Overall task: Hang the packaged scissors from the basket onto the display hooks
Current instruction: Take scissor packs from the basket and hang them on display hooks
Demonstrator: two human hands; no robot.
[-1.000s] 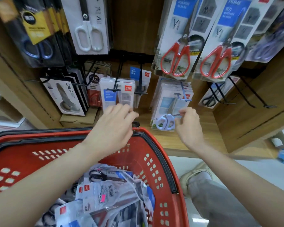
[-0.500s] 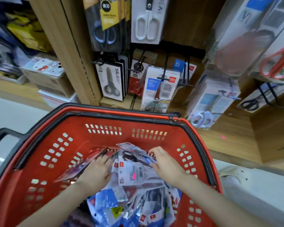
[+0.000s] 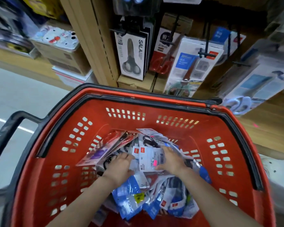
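1. The black handle (image 3: 6, 136) juts out at the left of the red basket (image 3: 39, 181).
2. The left hand (image 3: 120, 167) is down in the basket with its fingers curled onto the left edge of a white pack (image 3: 147, 157). Whether they pinch it is unclear.
3. A black-and-white box (image 3: 131, 56) on the display reads "SALA" and "170".
4. The white pack carries a red logo, a barcode and a pink sticker. It lies on top of the pile of packaged scissors (image 3: 129, 194) in the basket.
5. A hanging pack of red-handled scissors (image 3: 164, 51) shows "210".
6. The right hand (image 3: 170, 161) grips the white pack's right edge, thumb along its lower edge.
7. A blue-and-white pack (image 3: 193, 63) with a red logo hangs on a black hook (image 3: 205, 53). Its text is too blurred to read.
8. At the far right hang pale blue-handled scissors (image 3: 238, 104).
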